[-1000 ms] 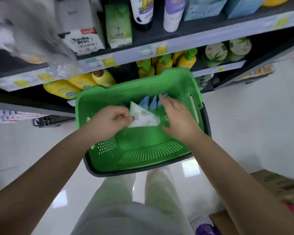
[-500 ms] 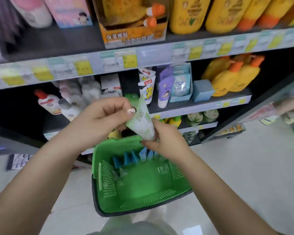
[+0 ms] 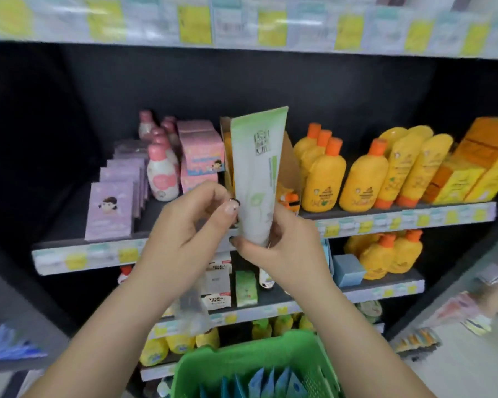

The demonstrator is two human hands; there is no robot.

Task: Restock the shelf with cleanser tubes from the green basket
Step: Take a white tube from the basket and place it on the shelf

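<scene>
Before the shelf [image 3: 184, 248], cleanser tube [image 3: 256, 179] now raised upright.

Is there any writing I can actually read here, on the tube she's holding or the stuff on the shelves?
Nothing reads cleanly.
Tube: a dark block of print and a green strip, blurred.
White box on the lower shelf: dark bold lettering, too blurred to quote.
Yellow bottles: small labels, too small.
Shelf price tags: smeared by motion.
Purple boxes: a picture only.

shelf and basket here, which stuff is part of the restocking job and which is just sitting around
Job: green-and-white cleanser tube, held upright by left hand and right hand; green basket; blue tubes inside it.

Just there: orange-capped yellow bottles, pink boxes, purple boxes.
</scene>
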